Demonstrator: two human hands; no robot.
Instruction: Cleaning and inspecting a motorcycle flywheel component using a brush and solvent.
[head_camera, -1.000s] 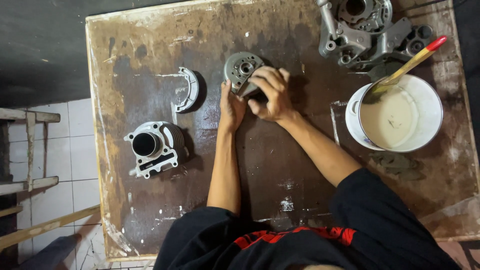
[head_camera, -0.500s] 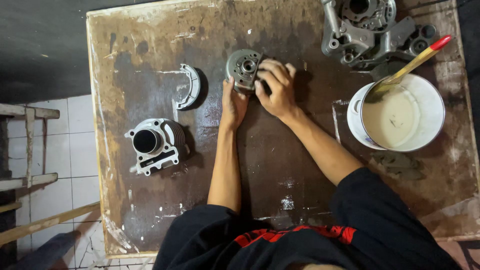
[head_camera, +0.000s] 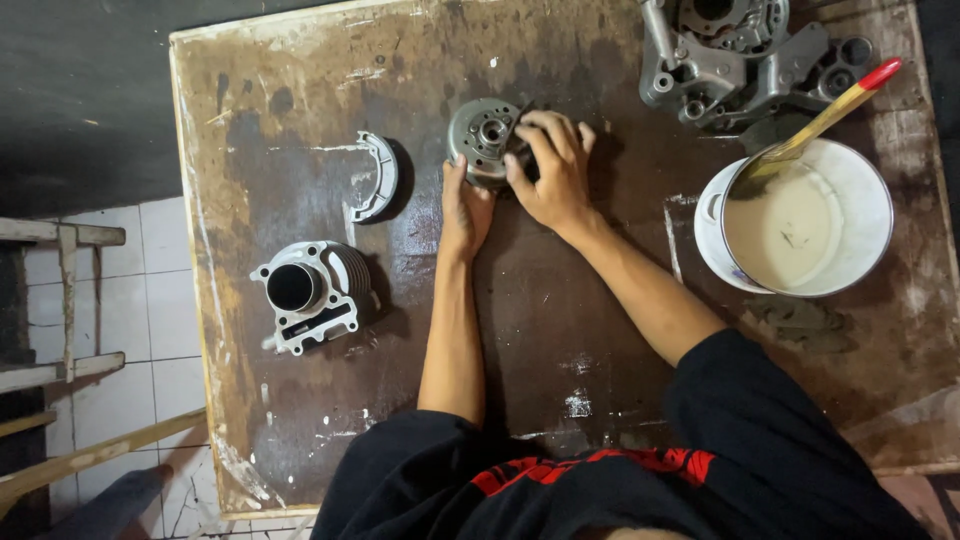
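Since the frame a second ago, the right hand (head_camera: 553, 170) has slid up from the lower right of the round part (head_camera: 484, 138) to lie across its right side, leaving more of the part's face in view; the left hand (head_camera: 465, 205) has kept its place below it.

The round part is a grey metal disc with a hub at its middle, lying on the table (head_camera: 560, 400) near the far edge, about midway across. The left hand rests just under it, fingers fairly straight, fingertips touching its lower rim (a steadying touch, not a closed grasp). The right hand is curled over the part's right edge, fingers bent and bunched together. A thin dark tool (head_camera: 519, 116) pokes out above these fingers toward the hub; whether the fingers pinch it I cannot tell.

To the left of the hands lies a curved brake shoe (head_camera: 378, 176), well apart from the part. Nearer the person, on the left, stands a finned cylinder (head_camera: 311, 290) with its bore facing up. At the far right corner sits a large grey casing (head_camera: 735, 55). Just below it is a white pot (head_camera: 808, 222) holding pale liquid, with a brush (head_camera: 815, 124) (wooden handle, red tip) leaning in it. A grey rag (head_camera: 800, 322) lies just below the pot. The table is brown, worn and stained.
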